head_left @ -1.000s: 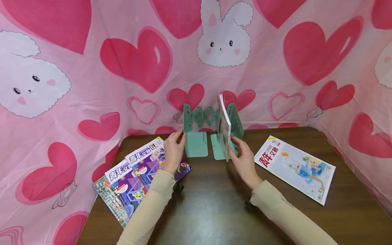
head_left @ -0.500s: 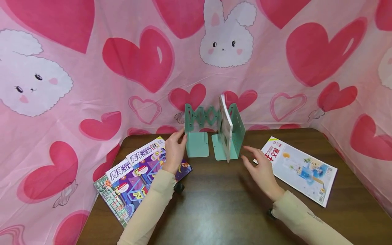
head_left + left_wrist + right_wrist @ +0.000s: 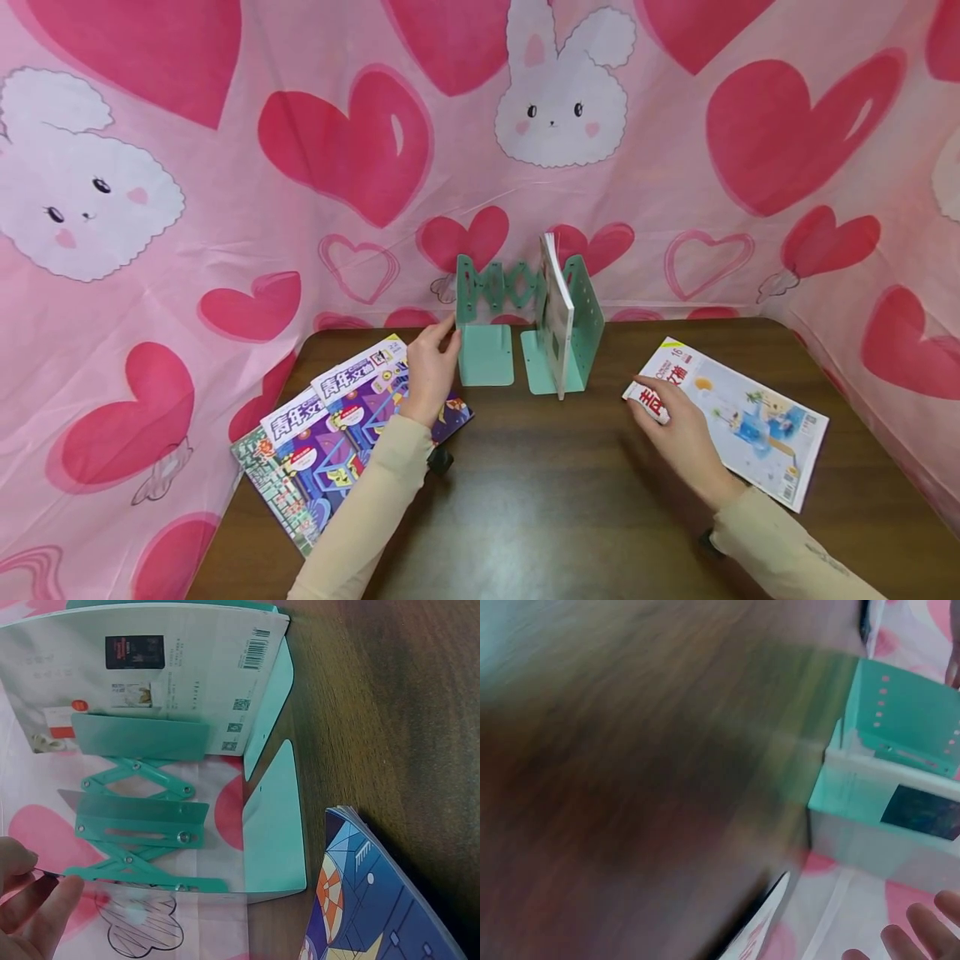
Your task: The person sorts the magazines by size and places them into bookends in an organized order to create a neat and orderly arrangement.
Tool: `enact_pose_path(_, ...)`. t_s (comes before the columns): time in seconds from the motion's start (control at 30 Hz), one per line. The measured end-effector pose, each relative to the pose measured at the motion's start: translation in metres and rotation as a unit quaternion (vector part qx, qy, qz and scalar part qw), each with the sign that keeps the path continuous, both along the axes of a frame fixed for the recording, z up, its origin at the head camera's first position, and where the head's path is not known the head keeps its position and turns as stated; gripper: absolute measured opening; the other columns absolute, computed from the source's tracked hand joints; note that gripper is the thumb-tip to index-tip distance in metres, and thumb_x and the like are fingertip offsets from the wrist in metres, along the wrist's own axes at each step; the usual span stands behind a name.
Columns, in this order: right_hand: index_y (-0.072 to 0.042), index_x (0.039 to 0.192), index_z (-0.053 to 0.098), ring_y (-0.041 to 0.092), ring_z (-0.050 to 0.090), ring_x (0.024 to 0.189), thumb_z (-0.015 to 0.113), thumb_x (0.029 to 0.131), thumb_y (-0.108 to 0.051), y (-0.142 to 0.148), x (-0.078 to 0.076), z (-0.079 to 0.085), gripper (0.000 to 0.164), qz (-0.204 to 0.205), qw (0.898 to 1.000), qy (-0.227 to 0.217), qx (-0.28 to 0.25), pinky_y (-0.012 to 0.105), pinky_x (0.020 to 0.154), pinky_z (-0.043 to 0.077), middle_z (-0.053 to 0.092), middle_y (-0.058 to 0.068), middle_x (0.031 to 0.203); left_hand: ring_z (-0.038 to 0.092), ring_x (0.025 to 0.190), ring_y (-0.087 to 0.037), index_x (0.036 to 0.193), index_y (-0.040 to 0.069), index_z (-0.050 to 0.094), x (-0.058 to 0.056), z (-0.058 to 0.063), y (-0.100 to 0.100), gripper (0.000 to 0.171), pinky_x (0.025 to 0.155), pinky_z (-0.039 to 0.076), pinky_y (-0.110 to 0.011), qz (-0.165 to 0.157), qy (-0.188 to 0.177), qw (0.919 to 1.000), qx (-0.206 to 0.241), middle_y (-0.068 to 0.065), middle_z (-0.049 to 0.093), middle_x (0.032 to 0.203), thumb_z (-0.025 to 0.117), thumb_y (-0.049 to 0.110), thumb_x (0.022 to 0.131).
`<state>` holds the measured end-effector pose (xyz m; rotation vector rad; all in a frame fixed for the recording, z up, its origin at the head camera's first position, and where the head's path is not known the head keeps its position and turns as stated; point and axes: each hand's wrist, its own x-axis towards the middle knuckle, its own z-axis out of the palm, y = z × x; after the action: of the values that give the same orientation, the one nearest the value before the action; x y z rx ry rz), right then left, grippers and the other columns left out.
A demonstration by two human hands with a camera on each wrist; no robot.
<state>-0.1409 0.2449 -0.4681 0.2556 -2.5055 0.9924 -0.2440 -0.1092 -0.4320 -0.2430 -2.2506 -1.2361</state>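
A green expandable bookend stands at the back of the table. My left hand pinches the edge of its left side panel between thumb and fingers, as the left wrist view shows. One magazine stands upright inside the bookend, near the right panel, its back cover facing left. On the right, a light-blue-and-white magazine lies flat. Over its left end reaches my right hand, covering part of the red title. Its fingers look relaxed in the right wrist view; contact with the magazine cannot be made out.
Several overlapping magazines with purple and green covers lie on the left of the table, partly behind the left forearm. The brown wooden table ends at a pink cloth printed with hearts and rabbits.
My right hand has let go of the upright magazine and moved right to the flat magazine. The upright magazine stays standing. My left hand keeps its place on the bookend's left panel.
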Motion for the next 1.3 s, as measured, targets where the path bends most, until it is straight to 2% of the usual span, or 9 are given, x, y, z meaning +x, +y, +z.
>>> enact_pose_path(0.13,-0.001,0.129,0.066,0.041,0.061,0.119,0.077,0.093,-0.010,0.013,0.002,-0.004,0.039,-0.005,1.000,0.005,0.026,0.033,0.100,0.042,0.068,0.022,0.123,0.073,0.100,-0.032,0.131,0.002,0.071,0.000,0.000,0.000,0.034,0.085,0.060,-0.048,-0.001,0.005,1.0000,-0.001,-0.017,0.076,0.109,0.072,0.006,0.097)
enact_pose_path(0.3,0.004,0.130,0.063,0.047,0.058,0.120,0.078,0.091,-0.011,0.030,0.002,-0.012,0.045,-0.001,0.998,0.002,0.065,0.061,0.099,0.042,0.065,0.027,0.124,0.073,0.101,-0.031,0.132,0.002,0.071,0.001,0.001,0.000,0.034,0.085,0.060,-0.048,-0.002,0.004,1.0000,-0.003,-0.017,0.076,0.110,0.072,0.007,0.098)
enact_pose_path(0.47,0.009,0.129,0.061,0.053,0.054,0.120,0.079,0.090,-0.014,0.047,0.001,-0.022,0.050,-0.003,0.994,-0.013,0.105,0.068,0.101,0.039,0.061,0.033,0.126,0.073,0.101,-0.032,0.133,0.002,0.071,0.001,0.000,-0.001,0.034,0.086,0.060,-0.048,-0.003,0.002,1.0000,-0.002,-0.018,0.076,0.110,0.071,0.008,0.099)
enact_pose_path(0.6,0.010,0.136,0.057,0.059,0.050,0.121,0.080,0.090,-0.022,0.059,0.001,-0.028,0.060,-0.019,0.988,-0.057,0.143,0.073,0.102,0.038,0.055,0.040,0.132,0.073,0.100,-0.032,0.132,0.003,0.072,0.001,0.000,-0.001,0.034,0.086,0.060,-0.048,-0.002,0.002,1.0000,-0.002,-0.018,0.076,0.110,0.072,0.008,0.099)
enact_pose_path(0.7,0.009,0.141,0.052,0.065,0.044,0.125,0.079,0.091,-0.033,0.067,0.000,-0.031,0.070,-0.030,0.979,-0.104,0.172,0.078,0.102,0.035,0.047,0.044,0.139,0.073,0.102,-0.032,0.133,0.003,0.071,0.001,0.000,-0.001,0.034,0.087,0.059,-0.048,-0.003,-0.003,1.0000,-0.001,-0.017,0.076,0.111,0.071,0.009,0.099)
enact_pose_path(0.87,0.009,0.143,0.049,0.068,0.039,0.127,0.077,0.091,-0.049,0.081,-0.002,-0.037,0.083,-0.035,0.966,-0.142,0.212,0.081,0.101,0.032,0.042,0.047,0.140,0.072,0.103,-0.031,0.134,0.004,0.071,0.001,0.000,-0.001,0.034,0.089,0.059,-0.047,-0.004,-0.011,0.9999,0.001,-0.017,0.075,0.113,0.070,0.011,0.100)
enact_pose_path(1.07,0.004,0.148,0.045,0.070,0.032,0.130,0.070,0.091,-0.064,0.089,-0.001,-0.037,0.093,-0.052,0.954,-0.193,0.222,0.093,0.090,0.025,0.038,0.046,0.142,0.072,0.105,-0.031,0.135,0.003,0.069,0.002,0.000,-0.002,0.035,0.089,0.060,-0.047,-0.009,-0.019,0.9998,0.005,-0.017,0.075,0.115,0.070,0.011,0.101)
enact_pose_path(1.3,0.003,0.150,0.041,0.070,0.033,0.128,0.065,0.091,-0.069,0.094,-0.003,-0.033,0.096,-0.045,0.941,-0.242,0.231,0.096,0.087,0.022,0.036,0.047,0.141,0.072,0.105,-0.031,0.135,0.003,0.069,0.002,0.001,-0.001,0.035,0.088,0.059,-0.048,-0.008,-0.020,0.9998,0.004,-0.017,0.075,0.115,0.069,0.011,0.101)
